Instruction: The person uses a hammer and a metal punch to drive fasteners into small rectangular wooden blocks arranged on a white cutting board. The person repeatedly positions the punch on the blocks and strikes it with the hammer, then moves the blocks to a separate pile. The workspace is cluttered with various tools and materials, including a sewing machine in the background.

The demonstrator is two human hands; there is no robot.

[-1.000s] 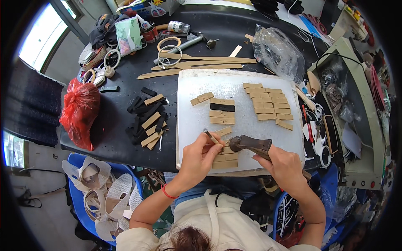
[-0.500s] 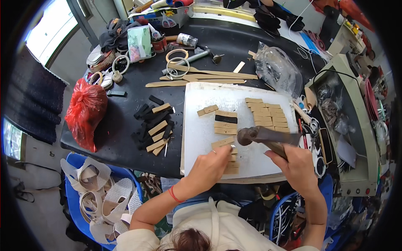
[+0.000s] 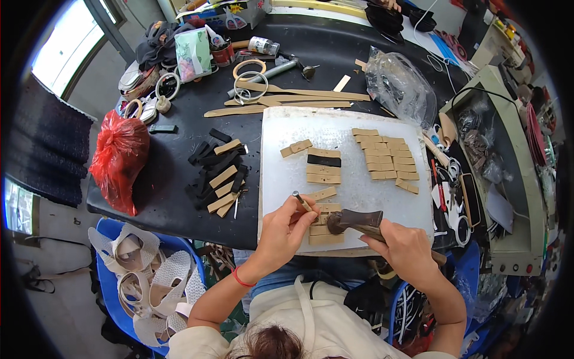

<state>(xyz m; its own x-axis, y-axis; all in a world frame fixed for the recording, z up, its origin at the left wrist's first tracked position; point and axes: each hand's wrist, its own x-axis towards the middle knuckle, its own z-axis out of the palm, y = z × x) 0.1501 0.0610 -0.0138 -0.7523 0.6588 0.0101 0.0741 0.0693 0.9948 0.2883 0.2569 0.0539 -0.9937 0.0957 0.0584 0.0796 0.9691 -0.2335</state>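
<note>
Pinched in my left hand (image 3: 280, 232) is a slim metal punch (image 3: 304, 202), leaning with its upper end toward the far left. My right hand (image 3: 408, 248) grips a hammer (image 3: 362, 221); its dark head is low beside the punch, over or on a short stack of tan strips (image 3: 326, 239). Whether the head touches them I cannot tell. These lie on a white board (image 3: 376, 203). Farther up the board are more tan strips (image 3: 323, 178) with one black strip (image 3: 324, 161) among them, and overlapping rows of tan strips (image 3: 381, 159) at right. My fingers hide the punch's lower end.
Left of the board lies a pile of black and tan strips (image 3: 218, 176), with a red plastic bag (image 3: 118, 161) beyond. Long tan bands (image 3: 299, 97), rings and a clear plastic bag (image 3: 400, 87) lie behind. A blue basket (image 3: 106, 299) of woven pieces stands below left; scissors (image 3: 462, 230) lie right.
The hammer has come down and left, toward the strips nearest me. My left hand has shifted slightly left, and the punch now shows, tilted. One strip at the right rows' near end now sits askew.
</note>
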